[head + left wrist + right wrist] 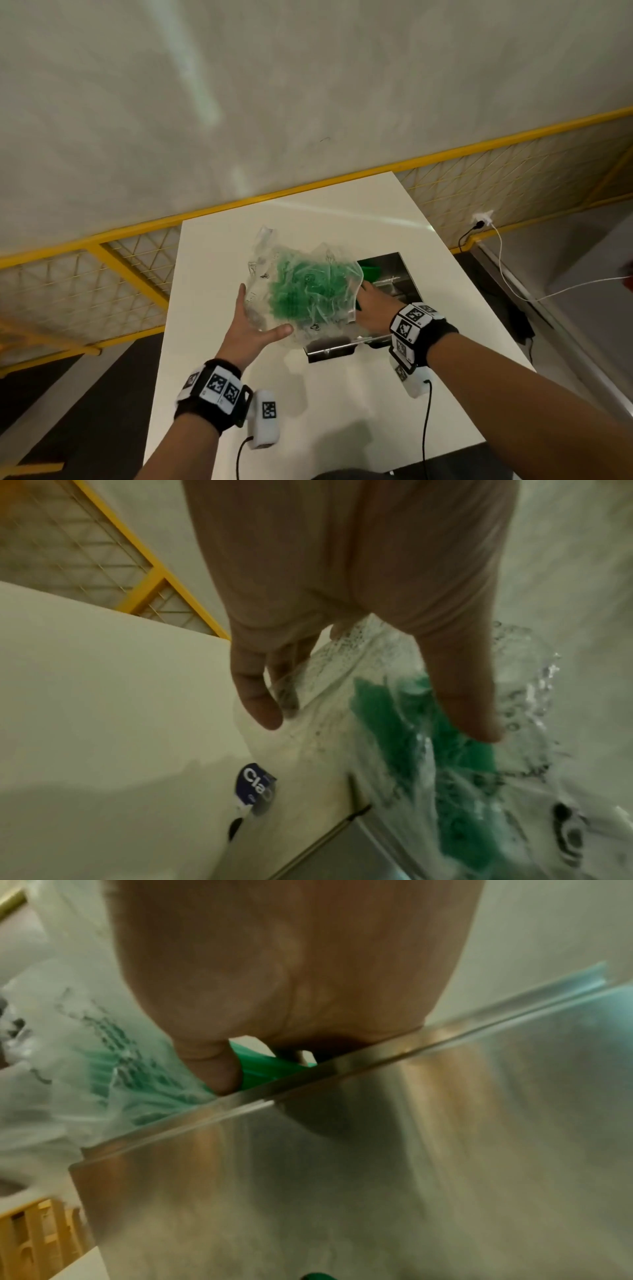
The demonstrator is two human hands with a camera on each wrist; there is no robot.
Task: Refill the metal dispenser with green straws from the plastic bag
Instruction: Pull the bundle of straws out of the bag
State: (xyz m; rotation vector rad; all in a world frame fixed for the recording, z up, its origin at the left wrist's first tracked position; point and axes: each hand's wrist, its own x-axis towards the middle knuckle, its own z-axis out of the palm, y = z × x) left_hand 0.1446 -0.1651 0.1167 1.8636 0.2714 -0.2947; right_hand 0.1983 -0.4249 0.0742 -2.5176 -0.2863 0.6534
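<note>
Left hand (247,329) was spread, palm and thumb cupping the near-left side of the plastic bag (294,291); fingers straight, not curled round it. Right hand (371,308) was at the bag's right edge, above the dispenser (399,270). In the right wrist view its thumb (219,1069) pressed a bunch of green straws (267,1069) just over the dispenser's metal rim; the other fingers were hidden, so whether they pinch cannot be told. The bag sat above the dispenser's left part, on the white worktop (342,411). The straws seemed to run from bag toward dispenser. Judgement: right hand is nearer the opening and should guide them in.
</note>
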